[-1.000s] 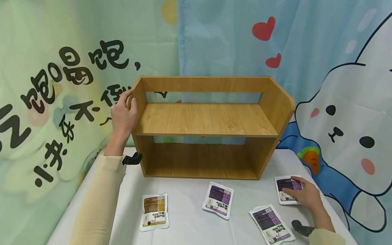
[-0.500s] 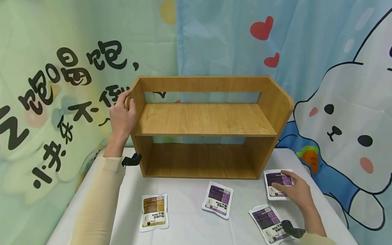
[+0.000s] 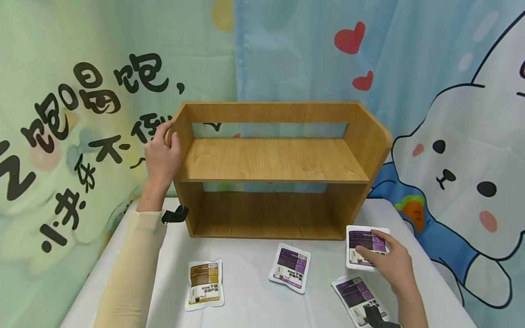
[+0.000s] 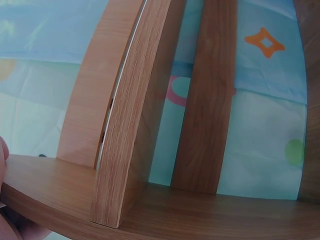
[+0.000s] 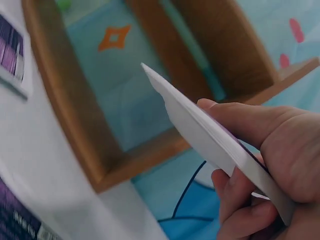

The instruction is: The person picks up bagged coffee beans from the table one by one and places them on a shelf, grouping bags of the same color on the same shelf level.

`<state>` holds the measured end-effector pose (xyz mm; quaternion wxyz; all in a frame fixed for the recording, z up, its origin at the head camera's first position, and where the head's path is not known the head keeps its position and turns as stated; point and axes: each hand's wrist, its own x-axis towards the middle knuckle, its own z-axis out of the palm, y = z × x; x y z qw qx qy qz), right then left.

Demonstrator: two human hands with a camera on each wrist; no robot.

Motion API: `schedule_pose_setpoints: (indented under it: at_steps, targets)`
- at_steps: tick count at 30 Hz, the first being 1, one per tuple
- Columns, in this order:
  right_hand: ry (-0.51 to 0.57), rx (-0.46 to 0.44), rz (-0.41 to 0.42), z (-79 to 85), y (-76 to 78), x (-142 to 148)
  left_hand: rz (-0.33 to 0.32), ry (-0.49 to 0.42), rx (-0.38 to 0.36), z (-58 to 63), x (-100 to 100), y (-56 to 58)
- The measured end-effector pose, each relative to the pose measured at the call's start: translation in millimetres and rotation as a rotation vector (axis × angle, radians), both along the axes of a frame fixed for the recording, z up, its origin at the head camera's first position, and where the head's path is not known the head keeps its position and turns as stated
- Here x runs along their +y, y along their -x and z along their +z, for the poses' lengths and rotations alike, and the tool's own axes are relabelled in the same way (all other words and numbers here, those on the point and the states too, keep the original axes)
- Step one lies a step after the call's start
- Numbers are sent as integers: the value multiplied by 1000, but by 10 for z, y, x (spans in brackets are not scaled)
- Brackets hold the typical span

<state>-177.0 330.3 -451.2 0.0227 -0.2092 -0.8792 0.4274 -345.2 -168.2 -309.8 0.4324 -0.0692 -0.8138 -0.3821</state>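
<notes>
White-draped counter (image 3: pixel 246 291) before a printed curtain (image 3: pixel 287 59): the left hand (image 3: pixel 162 159) grips a two-tier wooden shelf (image 3: pixel 275 157) at its left side; the right hand (image 3: pixel 393 264) pinches a purple-labelled pouch (image 3: pixel 360 239), now shifted leftward, bringing the work near the shelf's lower right corner.

Shelf (image 3: pixel 270 112) open at front; middle board (image 3: pixel 275 159) splits room.

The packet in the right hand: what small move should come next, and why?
Probably ease the packet toward the bottom board: the right hand pinches it near the wooden rack, whose front is open, while the left hand grips its side.
</notes>
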Motion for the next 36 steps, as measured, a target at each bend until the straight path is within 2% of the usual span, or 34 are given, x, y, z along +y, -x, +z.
schedule_pose_setpoints:
  at_steps: [5,11,18,29,36]
  targets:
    - [44,38,38,174,-51,-208,12,-3,15,-9,-23,5]
    - [47,82,104,427,-94,-472,8,-10,28,-5,-37,10]
    - [71,168,160,674,-85,-773,10,-3,19,-28,-42,25]
    - [94,321,227,1128,63,-1237,-9,1,20,-28,-12,51]
    - [90,369,307,1311,296,-1558,-1,-9,0,-32,-7,34]
